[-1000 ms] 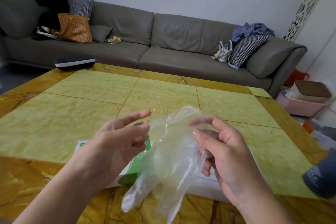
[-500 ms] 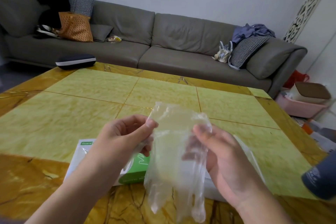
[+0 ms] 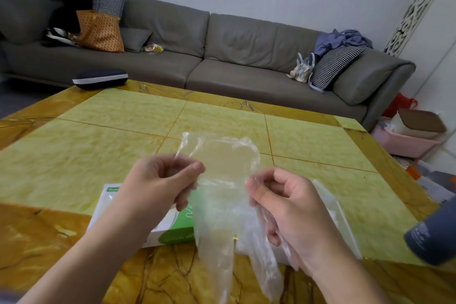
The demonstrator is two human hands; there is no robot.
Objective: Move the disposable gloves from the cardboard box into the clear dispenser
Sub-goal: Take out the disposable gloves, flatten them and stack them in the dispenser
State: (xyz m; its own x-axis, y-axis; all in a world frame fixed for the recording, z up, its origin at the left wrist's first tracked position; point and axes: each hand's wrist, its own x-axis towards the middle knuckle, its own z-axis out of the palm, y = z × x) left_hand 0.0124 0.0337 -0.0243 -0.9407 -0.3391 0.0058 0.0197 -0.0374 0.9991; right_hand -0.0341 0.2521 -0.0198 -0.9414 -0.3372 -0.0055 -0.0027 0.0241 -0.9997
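Above the cardboard box (image 3: 172,227), a clear glove (image 3: 222,192) now hangs spread flat — a second ago it was bunched. Left hand (image 3: 158,185) and right hand (image 3: 288,202) each pinch a cuff edge between thumb and curled fingers — likely ready for folding into the dispenser (image 3: 343,224).

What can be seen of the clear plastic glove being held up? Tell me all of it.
The clear plastic glove is a thin, see-through, crinkled film, held up above the table with its cuff uppermost and its fingers hanging down toward the near edge. The left hand pinches its left edge and the right hand pinches its right edge, spreading it flat between them. The table's yellow top and the green-and-white cardboard box show through it.
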